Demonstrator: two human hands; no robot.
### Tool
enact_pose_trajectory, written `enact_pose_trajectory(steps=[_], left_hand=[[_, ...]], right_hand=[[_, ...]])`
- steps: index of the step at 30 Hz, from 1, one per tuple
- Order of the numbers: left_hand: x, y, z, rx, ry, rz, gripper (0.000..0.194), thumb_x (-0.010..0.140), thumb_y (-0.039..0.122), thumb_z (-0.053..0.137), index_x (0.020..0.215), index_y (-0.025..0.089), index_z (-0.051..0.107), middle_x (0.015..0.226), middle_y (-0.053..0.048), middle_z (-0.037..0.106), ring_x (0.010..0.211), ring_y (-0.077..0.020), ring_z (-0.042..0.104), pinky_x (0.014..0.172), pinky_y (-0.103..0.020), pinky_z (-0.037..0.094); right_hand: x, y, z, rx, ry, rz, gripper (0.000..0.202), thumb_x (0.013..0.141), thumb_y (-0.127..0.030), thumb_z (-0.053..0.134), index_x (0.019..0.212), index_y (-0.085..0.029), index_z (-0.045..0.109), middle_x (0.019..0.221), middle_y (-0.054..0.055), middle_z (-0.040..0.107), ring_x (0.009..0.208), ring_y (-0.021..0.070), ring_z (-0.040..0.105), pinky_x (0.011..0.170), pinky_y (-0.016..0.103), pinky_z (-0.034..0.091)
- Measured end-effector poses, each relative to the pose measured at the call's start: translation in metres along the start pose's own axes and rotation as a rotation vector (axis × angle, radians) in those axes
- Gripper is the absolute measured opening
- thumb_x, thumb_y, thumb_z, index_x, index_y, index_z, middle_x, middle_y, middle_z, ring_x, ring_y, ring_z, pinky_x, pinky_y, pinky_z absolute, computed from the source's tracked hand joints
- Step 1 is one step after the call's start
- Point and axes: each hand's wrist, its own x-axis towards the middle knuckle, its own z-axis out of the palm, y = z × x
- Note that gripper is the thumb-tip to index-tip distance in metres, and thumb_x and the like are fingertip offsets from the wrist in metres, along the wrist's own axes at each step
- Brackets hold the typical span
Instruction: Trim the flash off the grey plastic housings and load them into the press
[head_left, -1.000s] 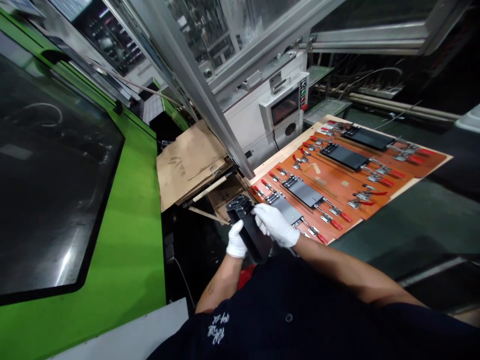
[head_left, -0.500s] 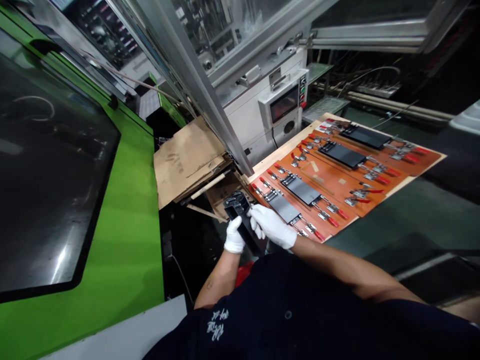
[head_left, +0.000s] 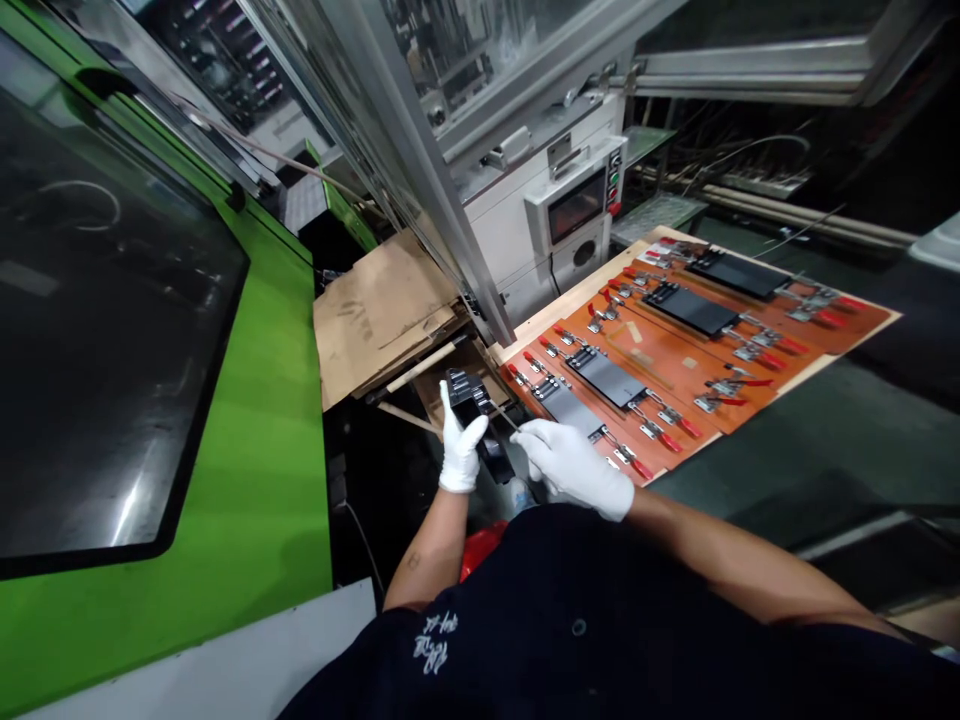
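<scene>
My left hand (head_left: 460,448), in a white glove, is closed around a black molded part (head_left: 469,396). The part is held tilted in front of my body, its ribbed end pointing away and its long flat end hanging down toward me. In my gloved right hand (head_left: 574,465) is a thin, rod-like metal tool (head_left: 505,417). Its tip points at the upper right side of the black part; whether it touches I cannot tell. The tool's handle is hidden inside the glove.
Right of my hands lies an orange board (head_left: 660,370) with several dark plates (head_left: 607,376) under red-handled clamps (head_left: 661,436). Flattened cardboard (head_left: 386,300) sits ahead on the left. A green machine (head_left: 285,440) stands at far left, a control screen (head_left: 577,207) ahead.
My right hand has drawn back to the right, away from the black part, showing more of the thin tool. My left hand has tilted the part and shifted its grip slightly.
</scene>
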Motion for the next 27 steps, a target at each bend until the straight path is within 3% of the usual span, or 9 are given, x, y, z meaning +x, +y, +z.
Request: enact_pose_trajectory(steps=[3,9,13,16,20,22,25,27], left_hand=[[0.002,0.007,0.0,0.084,0.008,0.129,0.117,0.073,0.054,0.085,0.166,0.028,0.02,0.166,-0.008,0.037,0.158,-0.0297,0.024,0.131,-0.041,0.015],[0.004,0.003,-0.003,0.247,-0.005,0.185,0.127,0.07,0.061,0.086,0.168,0.023,0.014,0.17,-0.012,0.027,0.159,-0.0329,0.018,0.13,-0.042,0.016],[0.004,-0.004,-0.008,0.317,0.006,0.211,0.126,0.07,0.053,0.088,0.168,0.024,0.014,0.169,-0.013,0.03,0.157,-0.0321,0.025,0.131,-0.042,0.014],[0.002,-0.008,-0.012,0.389,0.033,0.234,0.126,0.067,0.049,0.091,0.167,0.022,0.02,0.167,-0.015,0.034,0.155,-0.0336,0.031,0.13,-0.043,0.016],[-0.002,-0.01,-0.014,0.315,-0.006,0.223,0.123,0.069,0.05,0.089,0.167,0.021,0.019,0.168,-0.015,0.031,0.156,-0.034,0.027,0.13,-0.044,0.014],[-0.005,-0.011,-0.012,0.228,-0.068,0.184,0.12,0.072,0.049,0.087,0.167,0.024,0.018,0.17,-0.013,0.028,0.158,-0.0324,0.024,0.131,-0.043,0.012],[-0.011,-0.016,-0.005,0.086,-0.194,0.049,0.11,0.073,0.043,0.086,0.164,0.026,0.028,0.168,-0.01,0.034,0.156,-0.032,0.028,0.13,-0.044,0.016],[-0.017,-0.02,0.005,-0.042,-0.258,-0.07,0.098,0.073,0.04,0.086,0.159,0.025,0.04,0.159,-0.01,0.048,0.151,-0.034,0.038,0.128,-0.046,0.023]], right_hand=[[-0.003,-0.003,0.003,-0.034,-0.002,-0.022,0.032,0.101,-0.031,0.045,0.07,-0.023,0.051,0.056,-0.003,0.062,0.052,0.014,0.058,0.06,0.028,0.043],[-0.005,-0.002,0.007,-0.109,-0.03,-0.026,0.031,0.101,-0.027,0.044,0.07,-0.023,0.047,0.055,-0.003,0.059,0.051,0.0139,0.056,0.059,0.028,0.04],[-0.008,0.002,0.005,-0.326,0.023,-0.053,0.03,0.099,-0.024,0.046,0.07,-0.022,0.051,0.062,0.002,0.063,0.058,0.0159,0.058,0.06,0.029,0.037],[-0.003,0.018,0.001,-0.453,0.106,-0.074,0.026,0.095,-0.022,0.051,0.07,-0.022,0.057,0.067,0.006,0.066,0.062,0.0185,0.06,0.06,0.03,0.037],[0.008,0.055,-0.006,-0.238,0.156,0.054,0.032,0.086,-0.016,0.06,0.057,-0.022,0.048,0.052,0.005,0.055,0.052,0.0174,0.055,0.054,0.029,0.039],[0.009,0.066,-0.008,-0.14,0.16,0.133,0.029,0.09,-0.02,0.055,0.061,-0.022,0.049,0.051,0.002,0.053,0.045,0.0157,0.051,0.048,0.028,0.039],[0.002,0.066,-0.006,0.041,0.165,0.191,0.028,0.098,-0.034,0.044,0.074,-0.022,0.052,0.059,-0.001,0.057,0.039,0.0114,0.044,0.04,0.025,0.034],[-0.003,0.058,-0.002,0.283,0.145,0.22,0.035,0.096,-0.049,0.048,0.075,-0.022,0.051,0.056,-0.005,0.051,0.036,0.0084,0.037,0.038,0.022,0.026]])
